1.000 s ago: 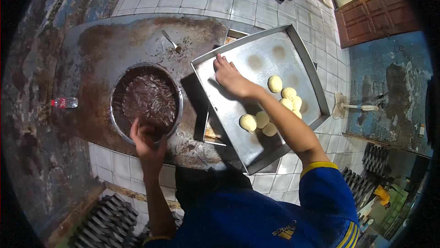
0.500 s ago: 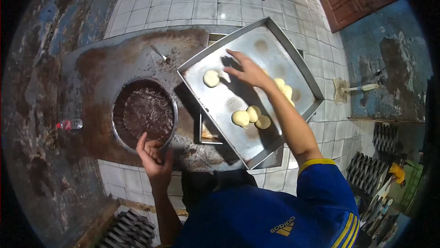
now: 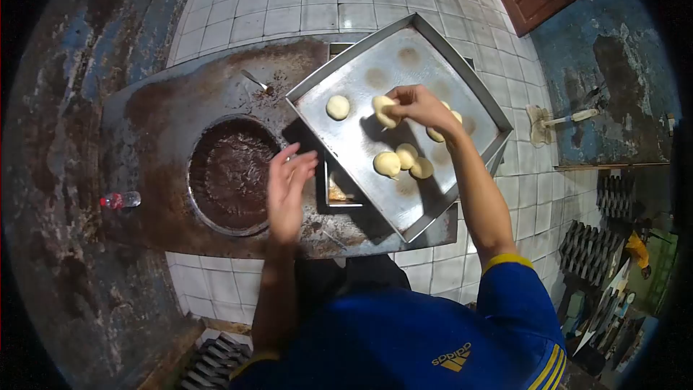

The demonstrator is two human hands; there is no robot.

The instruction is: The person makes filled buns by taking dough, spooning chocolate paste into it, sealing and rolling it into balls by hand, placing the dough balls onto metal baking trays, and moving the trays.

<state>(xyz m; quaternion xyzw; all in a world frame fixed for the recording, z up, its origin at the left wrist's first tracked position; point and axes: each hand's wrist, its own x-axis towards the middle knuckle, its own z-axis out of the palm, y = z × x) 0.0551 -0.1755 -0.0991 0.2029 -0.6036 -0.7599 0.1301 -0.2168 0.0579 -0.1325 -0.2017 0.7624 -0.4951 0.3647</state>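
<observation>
My right hand pinches a pale dough ball above the large metal tray. One dough ball sits alone near the tray's left corner. Three more lie close together in the lower middle, and others are partly hidden behind my right wrist. My left hand is held with fingers apart and nothing in it, between the tray and a round metal pan of dark brown filling.
A spoon rests among brown crumbs behind the pan. On the left lies a plastic bottle with a red cap. Another tray is partly under the large one. The worktable has a curved front edge.
A dough ball now sits alone at the tray's left, and my right hand has taken hold of another. My left hand has moved right, from the pan toward the tray.
</observation>
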